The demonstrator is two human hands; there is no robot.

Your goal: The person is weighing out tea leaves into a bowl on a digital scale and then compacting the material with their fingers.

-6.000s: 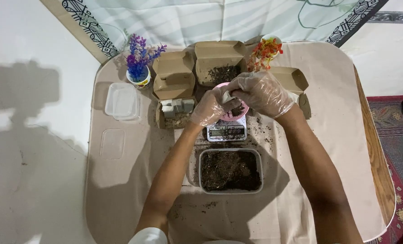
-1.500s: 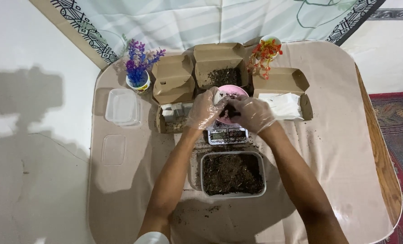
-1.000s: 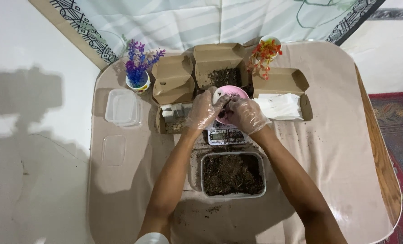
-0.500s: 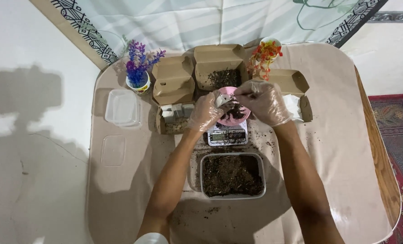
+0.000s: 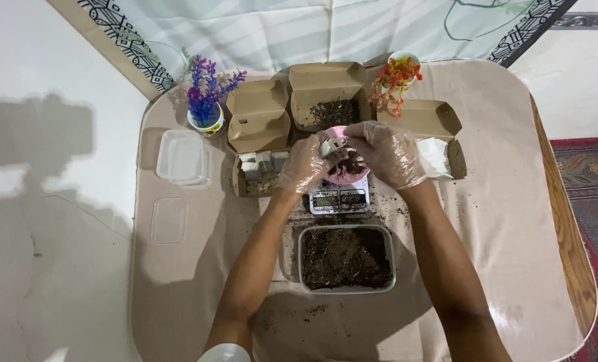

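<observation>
Both gloved hands meet over a pink bowl (image 5: 348,175) that sits on a small digital scale (image 5: 339,199) near the middle of the tabletop (image 5: 513,221). The left hand (image 5: 304,163) has its fingers (image 5: 323,149) closed on a small white piece (image 5: 330,145), pinched at the bowl's left rim. The right hand (image 5: 391,153) arches over the bowl from the right, its fingers (image 5: 356,134) curled down toward the same white piece; whether they actually grip it cannot be told. Dark soil (image 5: 348,165) fills the bowl just below both sets of fingertips.

Directly below the scale, nearer the person, stands a clear rectangular tub of soil (image 5: 346,258). Behind the bowl lies an open cardboard box with soil (image 5: 329,100), a closed cardboard box (image 5: 257,115) to its left, and another open box with white paper (image 5: 427,134) to its right. A purple artificial plant (image 5: 207,94) and an orange one (image 5: 394,75) stand at the far side. Clear plastic lids (image 5: 181,157) lie at the left.
</observation>
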